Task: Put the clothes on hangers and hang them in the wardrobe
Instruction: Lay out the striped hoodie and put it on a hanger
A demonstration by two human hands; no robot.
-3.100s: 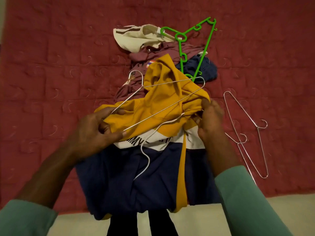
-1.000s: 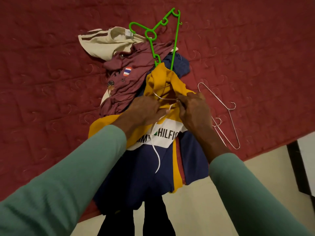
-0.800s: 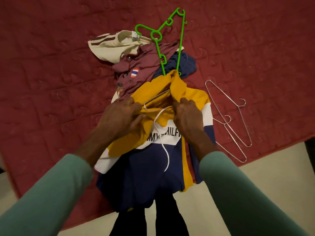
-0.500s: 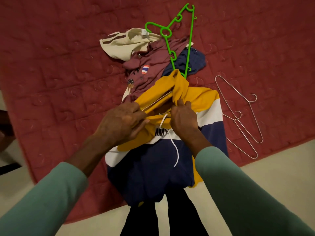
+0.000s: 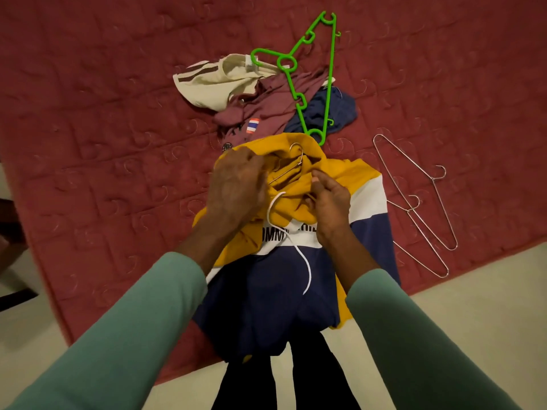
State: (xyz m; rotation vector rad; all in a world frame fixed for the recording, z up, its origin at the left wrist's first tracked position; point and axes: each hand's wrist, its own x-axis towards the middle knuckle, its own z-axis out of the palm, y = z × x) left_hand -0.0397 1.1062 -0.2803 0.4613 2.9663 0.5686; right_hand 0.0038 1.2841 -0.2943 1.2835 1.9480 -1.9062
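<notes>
Item: hoodie [image 5: 296,279], yellow top, white chest band with black lettering, navy body. It lies face up at the near edge of a red quilted cover [image 5: 103,128], its hem hanging over that edge toward the floor.
Fitted: wire hanger [image 5: 285,173], mostly hidden inside the yellow fabric. Its hook and a short run of wire show at the neck opening, between the two hands.
Left grip [image 5: 236,187]: palm down on the yellow collar, fingers curled into the fabric just beside the exposed wire.
Right grip [image 5: 330,202]: thumb and fingers pinch a fold of yellow fabric on the other side of the neck opening.
White drawstring [image 5: 306,267]: loops from the neck down over the navy body.
Beyond the hood, touching it: a heap of a maroon shirt [image 5: 272,105] with a striped patch, a cream garment [image 5: 213,81] and a dark blue garment [image 5: 334,113].
Green plastic hanger [image 5: 299,97]: lies across the heap.
Two spare wire hangers [image 5: 426,208]: overlapping on the cover, right of the hoodie and apart from it.
Both sleeves [image 5: 118,335] are teal.
Floor [image 5: 473,276]: pale.
</notes>
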